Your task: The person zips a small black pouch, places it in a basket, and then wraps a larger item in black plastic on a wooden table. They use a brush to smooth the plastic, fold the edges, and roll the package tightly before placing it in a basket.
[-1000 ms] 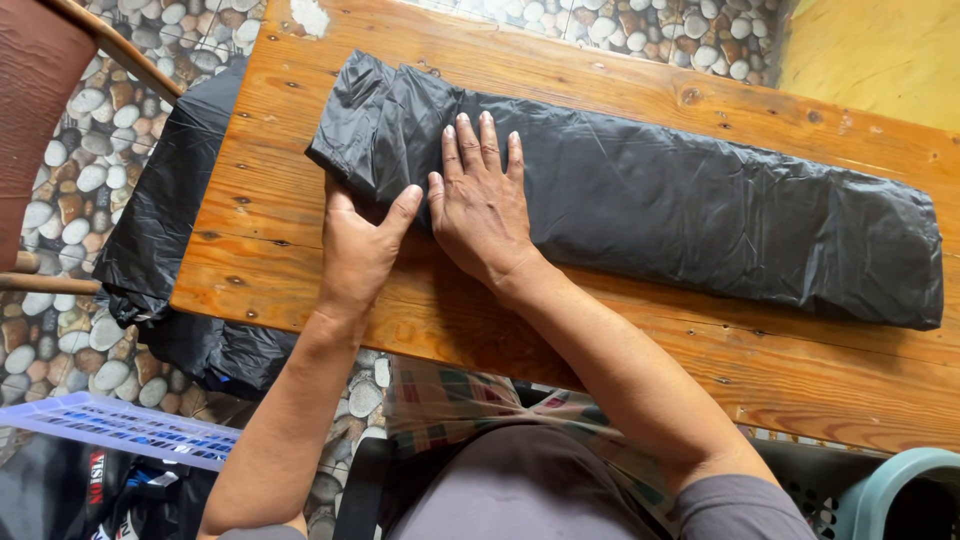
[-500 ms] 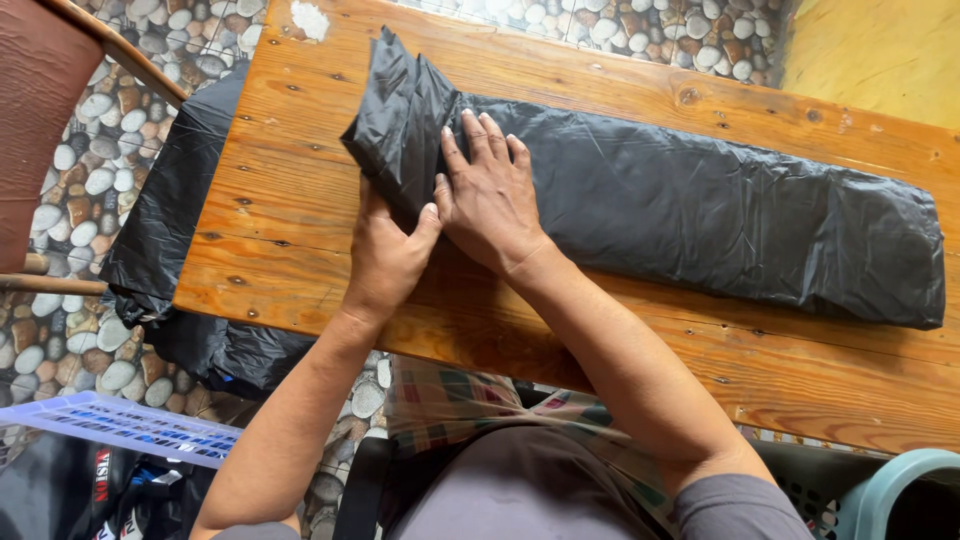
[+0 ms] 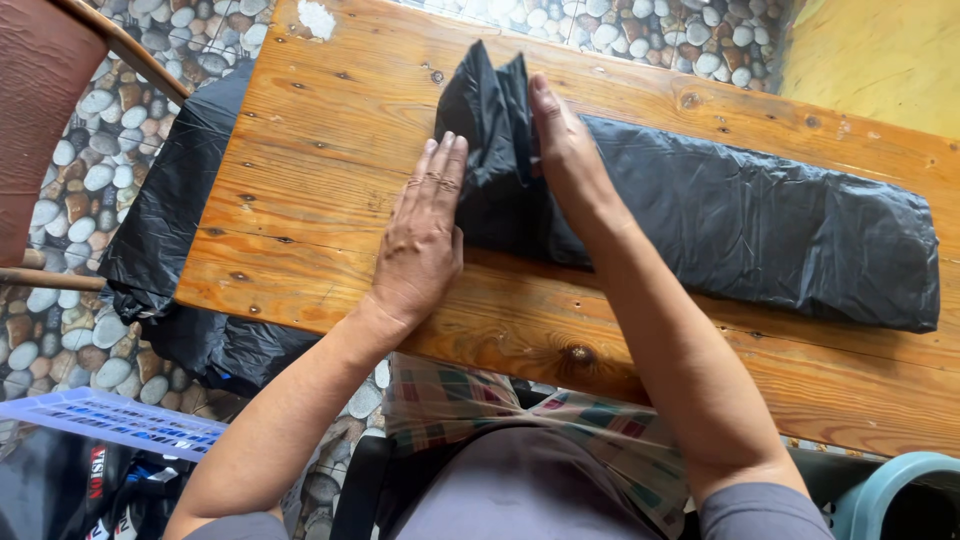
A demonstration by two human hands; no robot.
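A long black plastic bag [image 3: 760, 225] lies folded flat across a wooden table [image 3: 330, 150]. Its left end is lifted into an upright fold [image 3: 490, 110]. My left hand [image 3: 425, 235] lies flat on the table, fingers together, pressed against the left side of that fold. My right hand [image 3: 565, 150] stands on edge against the fold's right side, pressing the plastic between both hands.
More black plastic [image 3: 165, 230] hangs off the table's left edge onto a pebble floor [image 3: 60, 190]. A reddish chair [image 3: 40, 90] stands at the far left. A pale blue crate [image 3: 110, 425] sits at the lower left, a teal tub [image 3: 900, 495] at the lower right.
The bag's left end has been folded over and now stands upright. My left hand went from gripping the edge to lying flat, and my right hand turned onto its edge.
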